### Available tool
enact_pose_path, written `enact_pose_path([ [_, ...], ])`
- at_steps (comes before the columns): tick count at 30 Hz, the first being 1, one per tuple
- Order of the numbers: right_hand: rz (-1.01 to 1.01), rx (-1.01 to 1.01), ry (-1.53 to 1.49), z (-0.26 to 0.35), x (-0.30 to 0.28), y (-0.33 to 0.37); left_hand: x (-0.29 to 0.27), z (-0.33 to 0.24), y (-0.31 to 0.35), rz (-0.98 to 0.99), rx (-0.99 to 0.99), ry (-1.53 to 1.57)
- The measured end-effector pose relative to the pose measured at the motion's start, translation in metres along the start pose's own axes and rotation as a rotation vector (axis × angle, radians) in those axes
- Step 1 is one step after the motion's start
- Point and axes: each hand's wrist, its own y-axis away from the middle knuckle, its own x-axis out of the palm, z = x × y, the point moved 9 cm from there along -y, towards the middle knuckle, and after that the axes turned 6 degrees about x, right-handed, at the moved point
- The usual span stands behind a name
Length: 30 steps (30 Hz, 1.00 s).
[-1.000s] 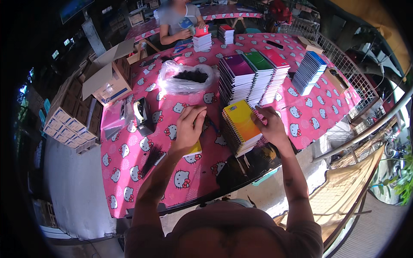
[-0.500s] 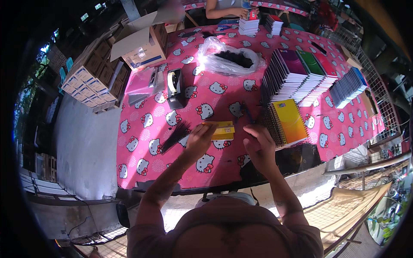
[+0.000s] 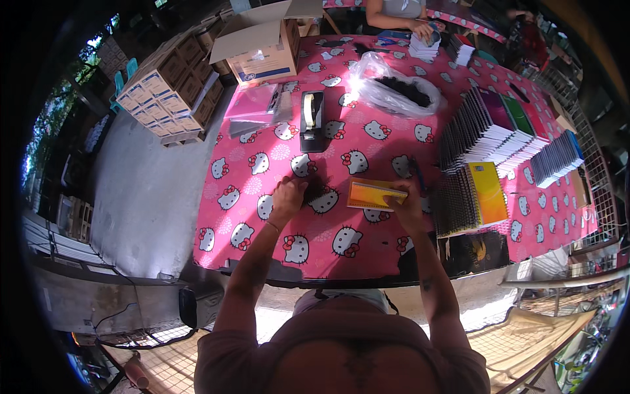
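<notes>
At the far left of the view, beyond the bench (image 3: 321, 226), stacked cartons (image 3: 170, 98) were seen, with an open cardboard box (image 3: 262, 62) beside them. Pink plastic sheets (image 3: 252, 105) had been laid on the bench's left part. The left hand (image 3: 287, 198) was placed by a loose dark bristly bunch (image 3: 319, 190); its fingers were curled together, but whether the bunch was held in that grip could not be told. A tape dispenser (image 3: 312, 121) was set farther back.

Near the middle of the bench's front part, a yellow notebook (image 3: 369, 192) was held at its right end, the grip of the right hand (image 3: 408, 207) being clamped on it, thumb on top. No coil could be made out along its near edge, so it was judged unbound. A plastic bag (image 3: 364, 79) with dark contents was placed behind it, and a dark blue tool (image 3: 418, 174) was left just beyond the right hand.

On the right, coil-edged yellow notebooks (image 3: 489, 194) were already piled, as were purple, green and red notebooks (image 3: 505, 111) and a blue-topped pile (image 3: 558, 159); these were judged finished. At the back, a pale stack (image 3: 424, 50) was being handled by a co-worker.
</notes>
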Motion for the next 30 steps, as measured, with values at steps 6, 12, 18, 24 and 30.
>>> enact_pose_path([
  [6,0.013,0.167,-0.111,-0.010,-0.007,0.025,-0.026,-0.019,0.013,-0.184,0.070,0.254],
  [12,0.083,0.120,-0.014,0.026,0.006,0.042,-0.112,-0.128,0.048,-0.098,0.317,0.675],
  [18,0.125,0.084,-0.015,0.060,0.014,0.059,-0.128,-0.139,0.053,-0.195,0.388,0.709],
  [24,0.172,0.079,0.014,0.072,0.017,0.067,-0.131,-0.135,0.046,-0.086,0.356,0.620],
  [30,0.183,0.107,0.012,0.078,0.021,0.071,-0.144,-0.138,0.038,0.024,0.421,0.528],
])
